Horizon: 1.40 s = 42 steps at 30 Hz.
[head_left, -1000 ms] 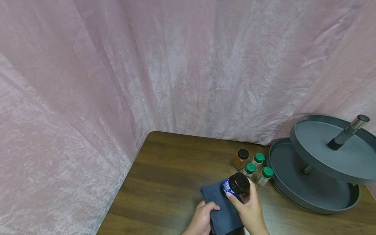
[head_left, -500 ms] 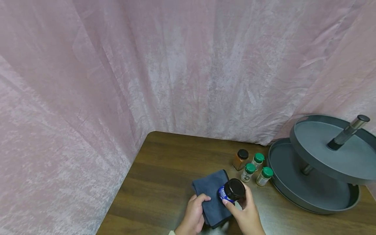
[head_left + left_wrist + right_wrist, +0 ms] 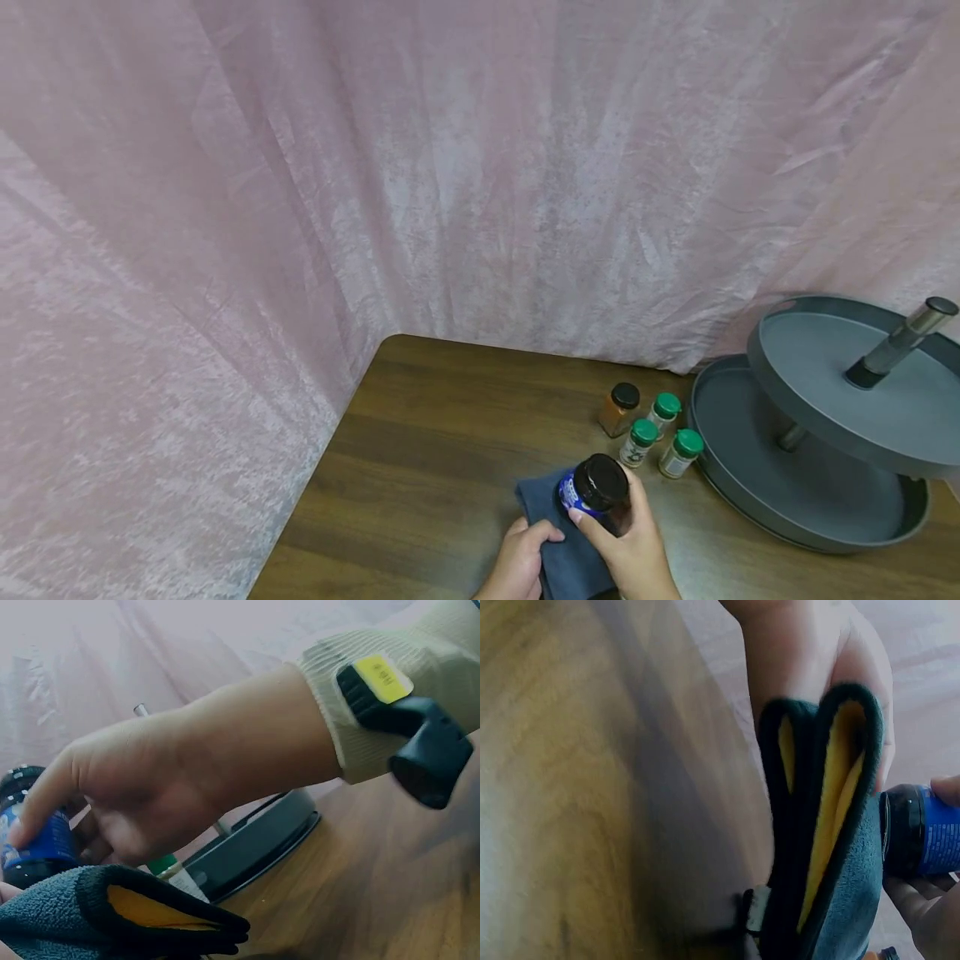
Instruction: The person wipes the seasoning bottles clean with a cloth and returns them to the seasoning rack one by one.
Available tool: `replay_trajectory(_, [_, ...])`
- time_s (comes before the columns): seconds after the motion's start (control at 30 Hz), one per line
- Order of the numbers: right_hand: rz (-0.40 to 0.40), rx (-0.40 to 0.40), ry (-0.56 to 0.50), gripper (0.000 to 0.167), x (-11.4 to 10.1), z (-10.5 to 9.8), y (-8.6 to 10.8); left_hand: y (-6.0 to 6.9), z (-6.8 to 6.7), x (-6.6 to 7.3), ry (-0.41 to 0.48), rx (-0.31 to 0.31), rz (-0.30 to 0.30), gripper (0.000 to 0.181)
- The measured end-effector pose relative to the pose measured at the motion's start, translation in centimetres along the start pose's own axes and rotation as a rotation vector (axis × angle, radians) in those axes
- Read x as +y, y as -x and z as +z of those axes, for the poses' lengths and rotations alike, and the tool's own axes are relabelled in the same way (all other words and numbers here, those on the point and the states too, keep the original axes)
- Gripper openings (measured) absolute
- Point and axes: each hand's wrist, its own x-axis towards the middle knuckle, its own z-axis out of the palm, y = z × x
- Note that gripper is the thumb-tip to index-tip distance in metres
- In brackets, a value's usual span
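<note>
The left hand [image 3: 520,560] grips one folded blue-grey cloth [image 3: 566,546], whose yellow lining [image 3: 154,907] shows only from the wrists. The right hand [image 3: 635,546] grips one dark round jar with black lid and blue label [image 3: 595,483] beside the cloth, above the brown wooden bench [image 3: 420,417]. Beyond stand three green-capped clear jars [image 3: 635,452] and one black-capped orange-brown jar [image 3: 614,417], all near one grey two-tier round tray [image 3: 795,529]. Pink velvety curtain [image 3: 465,167] hangs behind.
</note>
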Motion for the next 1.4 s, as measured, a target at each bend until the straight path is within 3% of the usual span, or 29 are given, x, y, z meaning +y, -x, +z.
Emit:
replay_trajectory(0.17, [0.002,-0.025,0.019,0.074,0.0,0.2,0.5,-0.4,-0.4,0.6,0.024,0.047,0.009,0.018])
replay_trajectory(0.3, [0.045,-0.035,0.048,0.075,0.0,-0.2,0.6,-0.5,-0.7,1.4,0.011,0.082,0.010,0.028])
replay_trajectory(0.53, [0.106,-0.001,0.052,0.075,-0.4,-1.2,0.1,-0.4,-0.9,1.9,0.010,0.093,0.009,0.037])
replay_trajectory(0.77, [0.041,0.064,0.032,0.072,-0.9,-2.2,-0.5,-0.5,-0.9,1.9,-0.031,0.112,0.018,0.040])
replay_trajectory(1.07, [-0.051,0.116,0.039,0.072,-2.1,-4.6,-1.6,-0.8,-2.0,2.7,-0.043,0.145,0.020,0.036])
replay_trajectory(1.4, [-0.086,0.167,-0.051,0.072,-4.0,-7.1,-2.7,-1.0,-2.9,3.3,-0.061,0.176,0.040,0.038])
